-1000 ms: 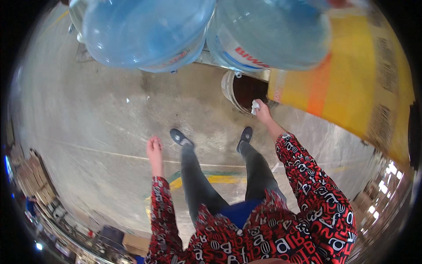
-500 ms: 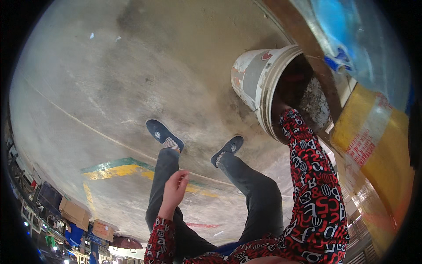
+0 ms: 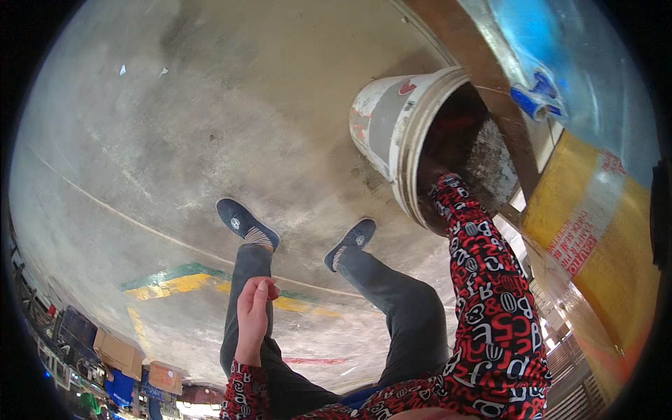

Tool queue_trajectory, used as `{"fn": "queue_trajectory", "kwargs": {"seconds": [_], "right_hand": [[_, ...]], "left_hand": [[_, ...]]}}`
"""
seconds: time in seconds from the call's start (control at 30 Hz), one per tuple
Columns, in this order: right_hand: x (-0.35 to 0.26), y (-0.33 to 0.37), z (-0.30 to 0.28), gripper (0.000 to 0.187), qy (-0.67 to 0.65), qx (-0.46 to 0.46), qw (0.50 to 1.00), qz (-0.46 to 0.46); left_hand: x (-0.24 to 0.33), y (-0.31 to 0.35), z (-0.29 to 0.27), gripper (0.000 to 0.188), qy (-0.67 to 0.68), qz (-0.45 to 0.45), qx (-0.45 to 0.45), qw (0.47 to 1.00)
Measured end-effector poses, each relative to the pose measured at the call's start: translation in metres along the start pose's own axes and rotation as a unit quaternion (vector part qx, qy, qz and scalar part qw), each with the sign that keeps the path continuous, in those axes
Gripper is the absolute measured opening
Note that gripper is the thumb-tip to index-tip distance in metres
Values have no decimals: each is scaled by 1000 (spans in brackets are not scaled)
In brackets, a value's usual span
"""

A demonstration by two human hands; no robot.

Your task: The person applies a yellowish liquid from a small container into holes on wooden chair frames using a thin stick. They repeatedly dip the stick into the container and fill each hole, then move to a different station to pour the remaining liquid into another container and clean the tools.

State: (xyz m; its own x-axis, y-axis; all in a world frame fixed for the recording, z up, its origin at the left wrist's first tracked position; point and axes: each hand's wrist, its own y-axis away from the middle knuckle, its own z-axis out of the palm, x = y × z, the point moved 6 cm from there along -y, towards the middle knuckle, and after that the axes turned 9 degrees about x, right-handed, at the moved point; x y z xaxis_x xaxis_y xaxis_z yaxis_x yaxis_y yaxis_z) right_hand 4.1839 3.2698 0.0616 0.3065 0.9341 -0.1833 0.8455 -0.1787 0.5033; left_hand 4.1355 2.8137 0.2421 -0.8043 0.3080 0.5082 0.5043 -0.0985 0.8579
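Note:
A worn white bucket (image 3: 381, 126) with a grey label stands at the upper right, its mouth facing toward me. My right forearm reaches over its near rim, and my right hand (image 3: 432, 168) is inside in deep shadow; its fingers are hidden. Rough grey-white patches show on the bucket's inner wall. In front of my left thigh hangs my left hand (image 3: 255, 308), fingers curled in with the thumb laid against them. Nothing shows in it, and it touches no object that I can see.
Right of the bucket lie a clear-blue plastic sheet (image 3: 595, 77), a blue spool-like piece (image 3: 535, 101) and a yellow taped package (image 3: 581, 210). My shoes (image 3: 246, 222) stand on the concrete floor (image 3: 140, 161). Cardboard boxes (image 3: 117, 352) sit at the far lower left.
My left hand has turned, its thumb now facing up over more tightly curled fingers. The bucket and my right arm sit slightly further left in view; the right hand stays inside the bucket.

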Motion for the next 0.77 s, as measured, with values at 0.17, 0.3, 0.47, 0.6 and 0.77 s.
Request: {"fn": "queue_trajectory", "kwargs": {"seconds": [0.17, 0.3, 0.47, 0.6, 0.77], "right_hand": [[1, -10, -27, 55, -207, 55, 976, 42], [-23, 24, -47, 45, -493, 23, 789, 366], [-51, 91, -110, 24, -777, 128, 514, 340], [-41, 148, -122, 15, -788, 185, 430, 400], [-32, 149, -115, 40, -707, 159, 443, 528]], "left_hand": [[-8, -12, 28, 20, 100, -25, -40, 994], [-44, 0, 13, 18, 123, -79, 34, 989], [-78, 46, 20, 17, 135, -156, 43, 978], [-50, 87, 17, 18, 29, -62, 26, 997], [-23, 119, -26, 19, 27, -53, 78, 995]]}}
